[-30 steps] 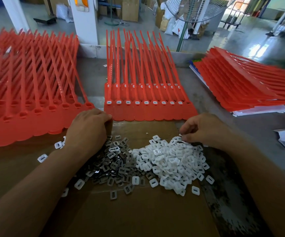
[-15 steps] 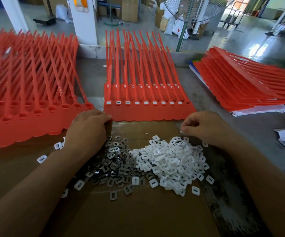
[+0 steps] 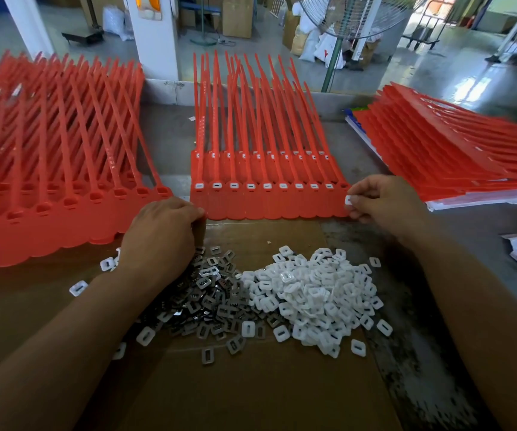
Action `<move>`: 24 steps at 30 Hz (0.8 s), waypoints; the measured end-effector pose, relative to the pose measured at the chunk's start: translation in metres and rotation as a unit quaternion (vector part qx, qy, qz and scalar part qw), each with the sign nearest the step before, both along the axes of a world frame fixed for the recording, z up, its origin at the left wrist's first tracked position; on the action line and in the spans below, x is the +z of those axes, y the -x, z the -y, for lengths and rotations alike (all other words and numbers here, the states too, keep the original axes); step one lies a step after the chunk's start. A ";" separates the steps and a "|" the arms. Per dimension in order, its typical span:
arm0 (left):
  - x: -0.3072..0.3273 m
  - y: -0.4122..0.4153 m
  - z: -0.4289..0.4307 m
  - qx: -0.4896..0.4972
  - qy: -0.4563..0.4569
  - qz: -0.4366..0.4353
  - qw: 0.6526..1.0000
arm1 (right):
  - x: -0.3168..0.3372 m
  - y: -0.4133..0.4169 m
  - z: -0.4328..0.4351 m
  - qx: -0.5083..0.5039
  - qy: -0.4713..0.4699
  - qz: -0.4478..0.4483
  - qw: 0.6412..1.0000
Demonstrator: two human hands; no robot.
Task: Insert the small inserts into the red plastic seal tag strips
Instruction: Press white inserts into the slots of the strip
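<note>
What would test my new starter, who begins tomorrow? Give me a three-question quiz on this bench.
1. True or false: the right hand pinches a white insert.
2. Fill the gap: the white pile lies to the ___ of the metal pile.
3. Both piles lie on: A a tray, B cardboard, C cloth.

Key: 1 true; 2 right; 3 B.
</note>
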State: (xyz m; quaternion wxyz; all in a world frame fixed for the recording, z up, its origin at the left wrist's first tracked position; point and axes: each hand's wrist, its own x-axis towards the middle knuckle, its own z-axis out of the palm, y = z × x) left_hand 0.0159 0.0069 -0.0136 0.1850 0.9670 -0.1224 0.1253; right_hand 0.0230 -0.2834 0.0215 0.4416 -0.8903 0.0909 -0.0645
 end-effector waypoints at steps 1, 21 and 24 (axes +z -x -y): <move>0.000 0.000 0.000 0.000 0.000 0.000 1.000 | 0.000 -0.004 0.001 -0.008 0.003 0.008 1.000; -0.002 -0.001 -0.001 0.005 0.000 0.001 1.000 | -0.018 -0.058 0.019 -0.028 0.100 -0.010 0.995; -0.002 -0.001 -0.001 0.004 -0.002 -0.001 1.000 | -0.017 -0.059 0.020 -0.022 0.114 -0.019 0.993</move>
